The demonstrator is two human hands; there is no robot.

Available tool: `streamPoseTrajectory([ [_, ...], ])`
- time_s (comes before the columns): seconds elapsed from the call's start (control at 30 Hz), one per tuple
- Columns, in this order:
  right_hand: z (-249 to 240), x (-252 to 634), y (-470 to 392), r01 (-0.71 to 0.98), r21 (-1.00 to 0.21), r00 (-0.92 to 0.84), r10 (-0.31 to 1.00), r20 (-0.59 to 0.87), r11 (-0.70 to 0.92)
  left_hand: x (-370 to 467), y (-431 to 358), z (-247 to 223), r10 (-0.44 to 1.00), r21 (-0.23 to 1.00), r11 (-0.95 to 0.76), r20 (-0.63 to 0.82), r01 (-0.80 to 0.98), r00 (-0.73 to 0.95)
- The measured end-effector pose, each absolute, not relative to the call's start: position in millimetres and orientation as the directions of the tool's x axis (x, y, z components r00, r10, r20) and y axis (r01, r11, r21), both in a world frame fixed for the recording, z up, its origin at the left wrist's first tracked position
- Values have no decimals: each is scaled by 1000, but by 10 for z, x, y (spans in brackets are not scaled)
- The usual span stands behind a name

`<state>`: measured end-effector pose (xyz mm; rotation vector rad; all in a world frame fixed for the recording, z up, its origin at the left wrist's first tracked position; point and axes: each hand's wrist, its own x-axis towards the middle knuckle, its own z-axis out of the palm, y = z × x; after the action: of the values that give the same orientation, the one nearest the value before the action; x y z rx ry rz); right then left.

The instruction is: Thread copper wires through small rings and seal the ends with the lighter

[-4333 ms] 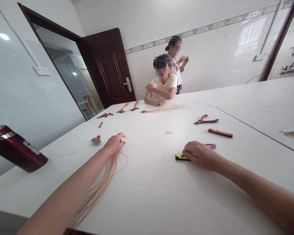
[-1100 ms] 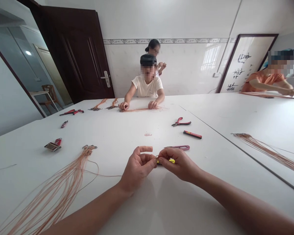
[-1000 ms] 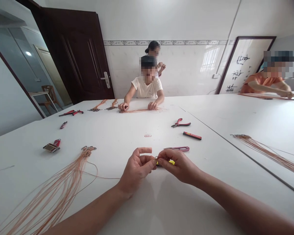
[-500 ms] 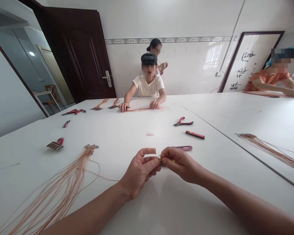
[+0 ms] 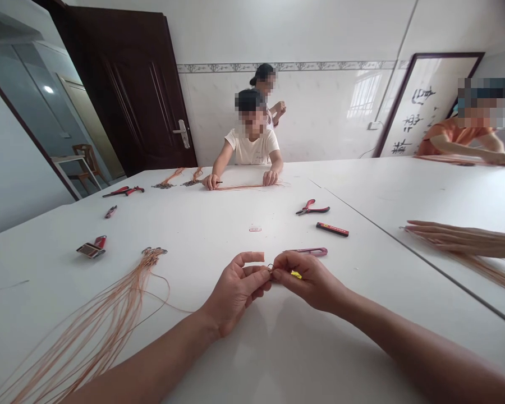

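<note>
My left hand pinches a tiny item between thumb and fingers, and my right hand pinches it from the other side. A small dark wire loop sticks up where the fingertips meet; the rest is hidden. Under my right hand shows a yellow object. Just behind it lies a pink-handled tool. A bundle of thin orange-brown cords spreads at the left, its knotted metal ends away from me, one cord running towards my left forearm.
Pliers and a red-black stick lie beyond my hands. At left are more pliers, a small pink tool and a box. Another person's hand reaches over cords at right. A person works with cords opposite.
Another person's hand and arm have come in from the right over the cord bundle there. The view has shifted slightly. My hands keep the same pinch.
</note>
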<state>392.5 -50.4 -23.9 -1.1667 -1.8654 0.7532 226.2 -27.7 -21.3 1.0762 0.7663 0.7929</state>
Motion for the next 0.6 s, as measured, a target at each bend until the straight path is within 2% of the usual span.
streamPoseTrajectory([
  [0.2,-205,4133,-417,705,-531,-239,862,447,470,2258,-229,-191,896,940,261,-151,-220,417],
  [0.33,-240,4306,-323,804,-348,-286,828,482,481,2239,-172,-227,923,935,253,-156,-250,352],
  [0.6,-361,4143,-370,796,-250,-469,823,322,551,2212,-130,-296,933,914,270,-171,-302,317],
])
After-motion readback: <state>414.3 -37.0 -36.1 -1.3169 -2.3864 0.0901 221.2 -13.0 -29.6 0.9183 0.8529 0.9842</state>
